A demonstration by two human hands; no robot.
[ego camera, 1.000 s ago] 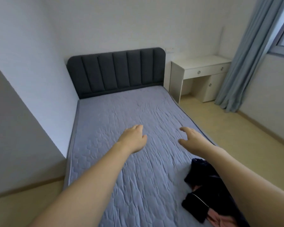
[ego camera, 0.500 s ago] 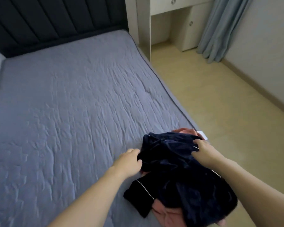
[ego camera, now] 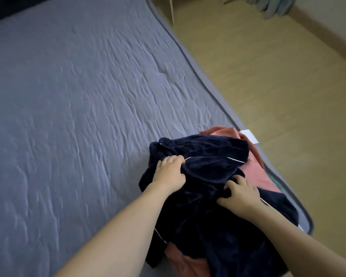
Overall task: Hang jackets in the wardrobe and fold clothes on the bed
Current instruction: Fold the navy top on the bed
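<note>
**Bed corner: both hands now on the pile**

Quilted grey bed (ego camera: 72,100) fills left and centre of frame; tan floor (ego camera: 278,80) at right. Half a second ago: hands just reaching the pile's top edge. Now lower on it and dug in. Left hand (ego camera: 169,172) curled into dark folds at pile's left side; right hand (ego camera: 241,194) clawed, fingertips bunching fabric mid-pile. Likely lifting or spreading out first garment; nothing folded yet.

Navy garment (ego camera: 208,156): plush, crumpled, thin white piping, lower centre-right, at mattress's right edge. Salmon-pink clothing (ego camera: 256,172) underneath, showing at top right and bottom. White tag (ego camera: 249,135) at edge.
</note>
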